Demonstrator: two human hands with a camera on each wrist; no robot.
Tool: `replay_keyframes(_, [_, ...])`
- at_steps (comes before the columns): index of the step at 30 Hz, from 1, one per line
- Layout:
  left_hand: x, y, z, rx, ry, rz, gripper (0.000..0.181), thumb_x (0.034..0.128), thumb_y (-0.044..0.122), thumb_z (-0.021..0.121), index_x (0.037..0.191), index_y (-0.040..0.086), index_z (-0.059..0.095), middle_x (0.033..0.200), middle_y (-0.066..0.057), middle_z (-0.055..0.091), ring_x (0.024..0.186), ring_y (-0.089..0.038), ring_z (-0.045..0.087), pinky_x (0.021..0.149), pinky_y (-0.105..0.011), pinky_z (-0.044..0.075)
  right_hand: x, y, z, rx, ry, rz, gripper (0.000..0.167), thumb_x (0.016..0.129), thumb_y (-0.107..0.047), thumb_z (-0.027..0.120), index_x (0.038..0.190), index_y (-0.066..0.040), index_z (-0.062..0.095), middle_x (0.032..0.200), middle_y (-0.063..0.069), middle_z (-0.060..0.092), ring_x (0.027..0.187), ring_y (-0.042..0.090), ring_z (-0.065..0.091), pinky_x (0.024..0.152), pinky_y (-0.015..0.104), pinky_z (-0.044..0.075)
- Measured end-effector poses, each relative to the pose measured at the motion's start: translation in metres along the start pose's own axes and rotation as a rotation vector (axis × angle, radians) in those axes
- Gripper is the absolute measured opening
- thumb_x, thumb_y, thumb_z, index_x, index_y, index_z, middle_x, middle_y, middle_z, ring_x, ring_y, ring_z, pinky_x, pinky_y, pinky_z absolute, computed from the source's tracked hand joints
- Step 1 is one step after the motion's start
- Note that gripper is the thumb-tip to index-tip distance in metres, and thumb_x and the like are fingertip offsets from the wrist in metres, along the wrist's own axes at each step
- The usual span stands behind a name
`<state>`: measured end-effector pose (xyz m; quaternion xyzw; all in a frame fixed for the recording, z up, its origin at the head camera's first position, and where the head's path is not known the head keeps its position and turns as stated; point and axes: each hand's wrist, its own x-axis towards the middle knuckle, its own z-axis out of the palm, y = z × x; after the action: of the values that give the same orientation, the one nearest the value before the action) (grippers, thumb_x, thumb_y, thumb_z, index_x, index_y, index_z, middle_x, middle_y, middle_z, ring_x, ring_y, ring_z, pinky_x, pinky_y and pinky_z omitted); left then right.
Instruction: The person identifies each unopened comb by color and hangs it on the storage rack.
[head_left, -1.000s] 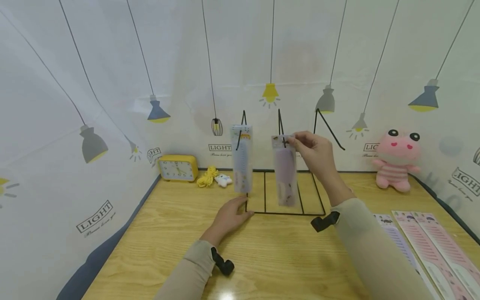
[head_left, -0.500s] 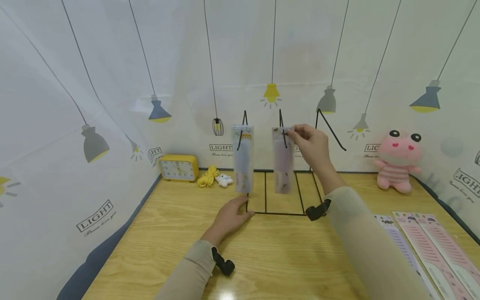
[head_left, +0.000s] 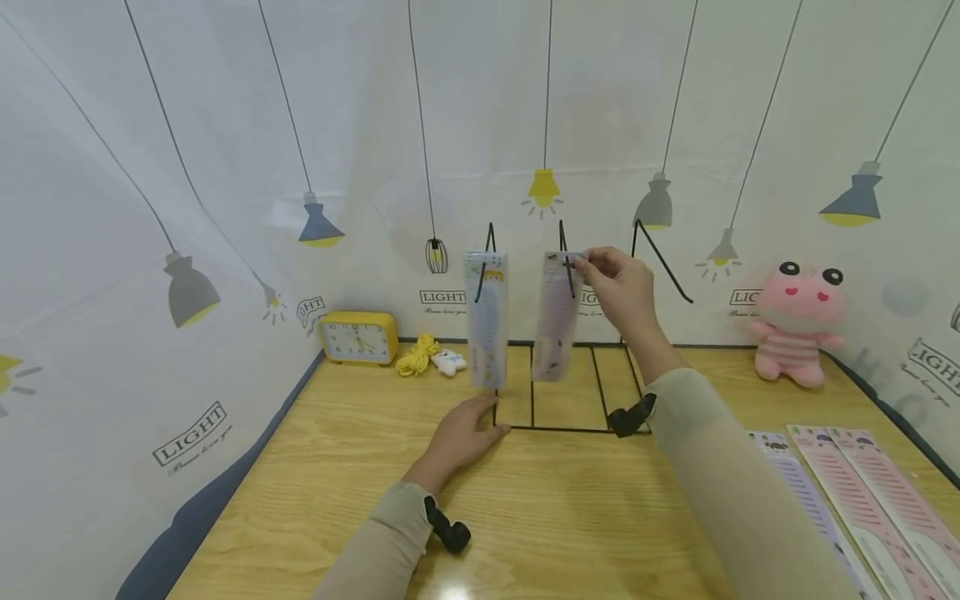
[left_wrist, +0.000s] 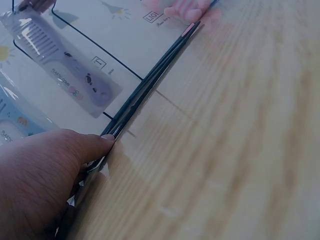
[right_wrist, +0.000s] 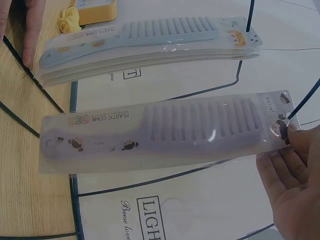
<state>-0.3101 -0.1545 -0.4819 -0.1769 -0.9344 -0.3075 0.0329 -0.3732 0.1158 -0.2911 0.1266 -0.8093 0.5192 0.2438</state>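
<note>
My right hand pinches the top corner of a packaged purple comb, whose header is at the middle hook of a black wire rack. In the right wrist view the hook's wire passes at the header of the purple comb, beside my fingertips. Packaged blue combs hang in a stack from the left hook. My left hand holds the rack's base at its front left corner; in the left wrist view its thumb lies on the base wire.
The rack's right hook bears nothing. Packaged purple and pink combs lie at the right. A pink plush toy sits at the back right; a yellow clock, yellow cord and small white figure stand back left.
The purple comb has risen and moved back along the middle hook with my right hand, and its lower end has swung left. My left hand has stayed on the rack's base.
</note>
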Motion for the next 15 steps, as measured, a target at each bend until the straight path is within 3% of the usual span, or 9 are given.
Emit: replay_keyframes(15, [-0.0006, 0.0022, -0.0024, -0.003, -0.006, 0.006, 0.061, 0.0988, 0.041, 0.064, 0.149, 0.008, 0.050, 0.153, -0.011, 0.047, 0.141, -0.034, 0.043, 0.116, -0.051, 0.034, 0.0011, -0.0007, 0.0023, -0.012, 0.020, -0.007, 0.038, 0.097, -0.041, 0.067, 0.114, -0.008, 0.073, 0.104, 0.008, 0.075, 0.092, 0.018, 0.071, 0.070, 0.023, 0.052])
